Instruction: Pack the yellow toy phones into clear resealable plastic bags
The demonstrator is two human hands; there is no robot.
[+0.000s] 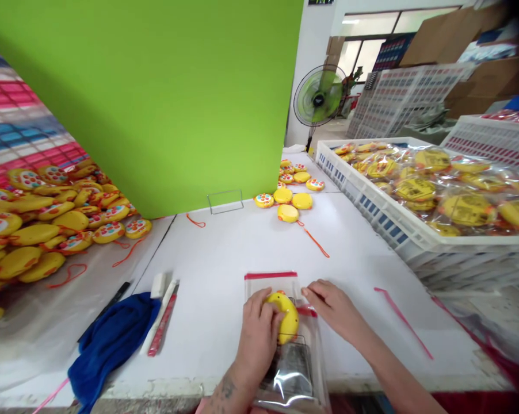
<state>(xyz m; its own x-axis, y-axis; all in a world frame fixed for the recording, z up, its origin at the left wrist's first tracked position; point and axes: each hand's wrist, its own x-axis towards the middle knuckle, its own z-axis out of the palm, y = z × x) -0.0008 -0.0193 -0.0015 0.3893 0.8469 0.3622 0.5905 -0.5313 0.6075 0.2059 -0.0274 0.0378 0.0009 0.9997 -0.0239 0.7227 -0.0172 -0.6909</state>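
While my left hand [257, 339] curls its fingers over the yellow disc toy [289, 319] inside the clear zip bag [292, 374], my right hand [335, 307] lies open at the bag's edge. The bag nears the bench's [208, 328] front edge, with open room rightward to a pink strip [404, 322].

The left hand [257, 339] covers much of a yellow rounded plastic toy [289, 316], so that part of the toy cannot be inspected. Hand and toy obscure the middle of a clear plastic zip bag [292, 374]; whether the toy is inside cannot be determined. The forearms of the left hand and the right hand [335, 310] are cut off by the lower frame edge. Print on the yellow bagged toys [415, 188] in the white plastic crate [354, 198] is too small to read, and the crate runs past the right frame edge.
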